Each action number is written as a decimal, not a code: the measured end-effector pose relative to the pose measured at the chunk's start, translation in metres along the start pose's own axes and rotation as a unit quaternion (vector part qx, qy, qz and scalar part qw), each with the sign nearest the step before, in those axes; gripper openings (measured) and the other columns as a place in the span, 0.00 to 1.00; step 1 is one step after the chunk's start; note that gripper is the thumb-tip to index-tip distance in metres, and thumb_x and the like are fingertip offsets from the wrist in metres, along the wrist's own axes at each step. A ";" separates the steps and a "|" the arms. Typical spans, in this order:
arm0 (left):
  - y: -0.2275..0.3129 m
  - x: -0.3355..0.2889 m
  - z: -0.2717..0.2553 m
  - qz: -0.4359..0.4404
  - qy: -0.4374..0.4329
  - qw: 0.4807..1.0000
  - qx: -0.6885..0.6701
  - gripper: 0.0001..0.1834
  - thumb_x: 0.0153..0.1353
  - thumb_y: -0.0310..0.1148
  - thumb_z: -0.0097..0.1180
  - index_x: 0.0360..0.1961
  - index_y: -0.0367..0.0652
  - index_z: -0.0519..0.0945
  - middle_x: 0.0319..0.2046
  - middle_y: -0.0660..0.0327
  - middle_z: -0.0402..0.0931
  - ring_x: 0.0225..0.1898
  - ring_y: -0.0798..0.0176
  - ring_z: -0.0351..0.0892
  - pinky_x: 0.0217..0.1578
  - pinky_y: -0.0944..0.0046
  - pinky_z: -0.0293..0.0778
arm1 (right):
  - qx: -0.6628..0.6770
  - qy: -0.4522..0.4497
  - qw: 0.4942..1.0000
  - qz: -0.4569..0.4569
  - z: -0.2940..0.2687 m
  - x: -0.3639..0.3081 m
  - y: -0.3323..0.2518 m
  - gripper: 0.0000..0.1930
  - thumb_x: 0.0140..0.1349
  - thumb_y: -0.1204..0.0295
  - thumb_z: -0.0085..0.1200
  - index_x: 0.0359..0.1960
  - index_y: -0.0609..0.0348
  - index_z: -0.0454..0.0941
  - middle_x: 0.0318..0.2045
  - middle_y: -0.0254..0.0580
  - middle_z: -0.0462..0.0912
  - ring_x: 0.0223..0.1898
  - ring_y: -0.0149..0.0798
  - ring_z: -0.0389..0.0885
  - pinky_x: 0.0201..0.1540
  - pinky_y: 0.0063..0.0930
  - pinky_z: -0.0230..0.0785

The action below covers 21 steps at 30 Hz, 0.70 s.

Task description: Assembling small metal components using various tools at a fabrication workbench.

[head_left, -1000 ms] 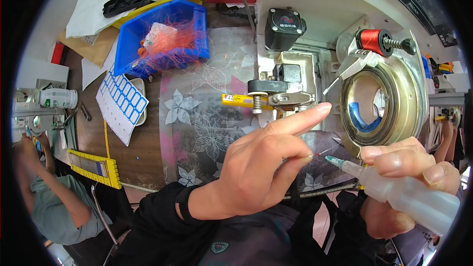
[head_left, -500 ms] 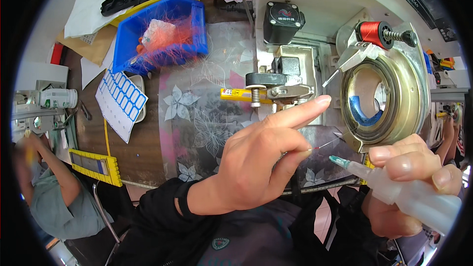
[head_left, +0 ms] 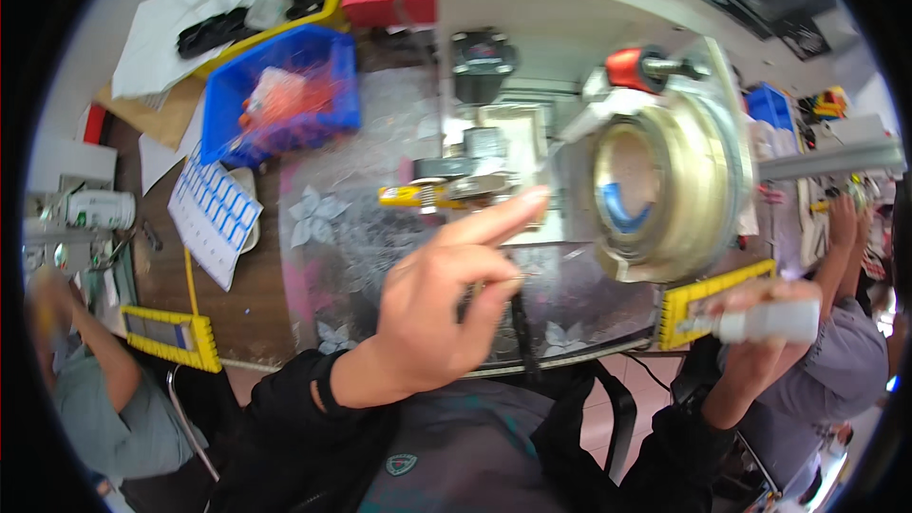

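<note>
Pinching a thin, blurred piece (head_left: 530, 275) in the left grip (head_left: 432, 313), left of the metal ring (head_left: 693, 199); best steadied lightly. Holding a translucent bottle (head_left: 773, 322) in the right grip (head_left: 760, 355), best left unsqueezed and clear of that piece.

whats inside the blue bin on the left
The blue bin holds tangled reddish thread and a pale lump; whatever lies beneath them is covered and can't be seen.
</note>
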<state>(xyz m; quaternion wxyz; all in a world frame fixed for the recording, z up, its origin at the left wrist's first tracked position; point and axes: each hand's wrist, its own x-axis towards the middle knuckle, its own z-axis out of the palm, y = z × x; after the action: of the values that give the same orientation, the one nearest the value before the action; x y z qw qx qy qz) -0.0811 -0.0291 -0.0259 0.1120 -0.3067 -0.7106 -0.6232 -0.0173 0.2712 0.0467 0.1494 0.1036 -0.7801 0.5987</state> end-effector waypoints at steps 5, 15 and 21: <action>0.003 -0.004 0.002 -0.006 0.041 0.999 0.014 0.08 0.63 0.15 0.51 0.41 0.33 0.69 0.57 0.31 0.72 0.61 0.38 0.75 0.60 0.50 0.75 | -0.167 0.170 0.971 -0.030 -0.081 0.034 0.004 0.22 0.73 0.65 0.50 0.61 0.69 0.66 0.47 0.56 0.82 0.42 0.48 0.86 0.47 0.40 0.80; 0.007 -0.010 -0.001 -0.054 0.021 0.997 0.056 0.04 0.71 0.23 0.45 0.43 0.35 0.65 0.62 0.32 0.66 0.65 0.40 0.70 0.67 0.48 0.63 | -0.140 0.284 0.947 -0.055 -0.135 0.136 0.027 0.21 0.73 0.60 0.53 0.55 0.68 0.71 0.46 0.47 0.83 0.43 0.38 0.87 0.39 0.26 0.81; 0.010 -0.004 0.006 -0.024 0.040 0.997 0.060 0.05 0.69 0.23 0.51 0.41 0.36 0.67 0.58 0.32 0.71 0.61 0.42 0.76 0.62 0.52 0.71 | -0.139 0.213 0.966 -0.042 -0.156 0.157 0.077 0.12 0.69 0.71 0.54 0.49 0.65 0.76 0.36 0.35 0.83 0.38 0.26 0.81 0.39 0.21 0.75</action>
<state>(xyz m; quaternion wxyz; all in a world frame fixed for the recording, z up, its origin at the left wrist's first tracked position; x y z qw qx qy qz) -0.0710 -0.0242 -0.0212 0.1434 -0.2569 -0.7488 -0.5939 -0.1728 0.4449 0.0704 0.3495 -0.0154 -0.8011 0.4857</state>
